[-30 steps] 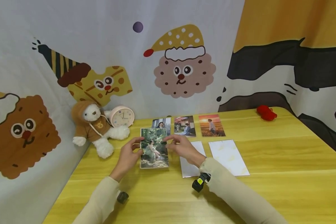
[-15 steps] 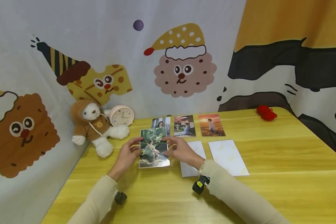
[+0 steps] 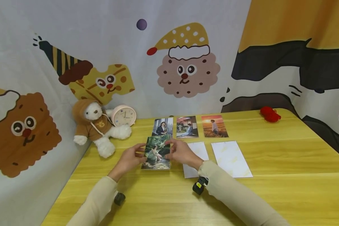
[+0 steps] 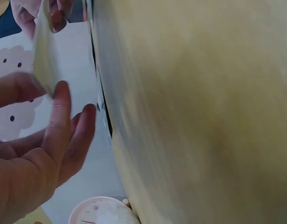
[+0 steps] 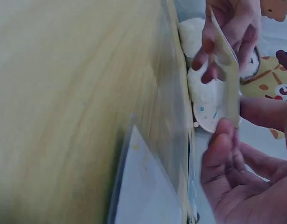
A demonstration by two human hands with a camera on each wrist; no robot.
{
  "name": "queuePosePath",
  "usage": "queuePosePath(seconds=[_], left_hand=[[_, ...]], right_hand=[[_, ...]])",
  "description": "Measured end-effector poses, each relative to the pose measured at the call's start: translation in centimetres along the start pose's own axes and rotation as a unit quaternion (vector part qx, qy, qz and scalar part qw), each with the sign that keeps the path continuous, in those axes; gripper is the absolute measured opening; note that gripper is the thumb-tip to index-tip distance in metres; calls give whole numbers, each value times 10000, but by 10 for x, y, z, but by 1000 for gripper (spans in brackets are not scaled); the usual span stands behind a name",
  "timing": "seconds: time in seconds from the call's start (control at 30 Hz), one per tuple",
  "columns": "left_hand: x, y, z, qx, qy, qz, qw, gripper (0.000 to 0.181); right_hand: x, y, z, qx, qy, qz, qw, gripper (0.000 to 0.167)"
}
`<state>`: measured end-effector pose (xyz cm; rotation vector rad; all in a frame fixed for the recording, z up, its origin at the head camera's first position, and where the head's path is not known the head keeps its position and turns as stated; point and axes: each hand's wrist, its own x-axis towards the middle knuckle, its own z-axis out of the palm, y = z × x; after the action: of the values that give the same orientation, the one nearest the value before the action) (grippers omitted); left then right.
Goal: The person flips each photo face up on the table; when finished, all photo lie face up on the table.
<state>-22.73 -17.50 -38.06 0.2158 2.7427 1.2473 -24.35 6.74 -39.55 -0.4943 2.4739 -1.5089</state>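
Observation:
A photo print of a person seated by a forest stream is held up off the table. My left hand pinches its left edge, thumb on one face and fingers on the other. At the opposite edge, my right hand pinches it too. Both wrist views catch the photo print nearly edge-on, with table visible apart from it. Behind it lies a photo of a person in a dark jacket, its lower part covered. Under the right wrist, a white card lies partly hidden.
A garden photo and a sunset field photo lie at the back. Another white card is on the right. A plush bear and pink clock stand back left. A red bundle sits back right.
The held photo print has tipped back and its top has come lower, showing more of the jacket photo behind. Both hands stay at its side edges; the right thumb has moved onto it.

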Motion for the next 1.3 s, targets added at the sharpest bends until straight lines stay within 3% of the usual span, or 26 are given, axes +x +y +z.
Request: queuePosePath(seconds=[0.27,0.5,0.9,1.03,1.2,1.3], left_hand=[[0,4,6,877,-520,115,9947,53],[4,10,7,1925,-663,301,9786,52],[15,13,14,2938,-786,486,9514,48],[16,15,17,3187,-812,494,9431,48],[17,21,17,3365,-824,442,9370,48],[17,21,17,3403,-833,349,9360,49]], right_hand=[[1,1,5,-1351,-353,-60,9902,56],[5,0,13,-2322,-377,-48,9719,54],[10,-11,15,-2806,-561,382,9574,55],[11,-11,15,-2990,-564,336,9520,53],[13,-13,15,-3418,-513,291,9379,41],[14,-14,15,-3498,-563,352,9345,34]])
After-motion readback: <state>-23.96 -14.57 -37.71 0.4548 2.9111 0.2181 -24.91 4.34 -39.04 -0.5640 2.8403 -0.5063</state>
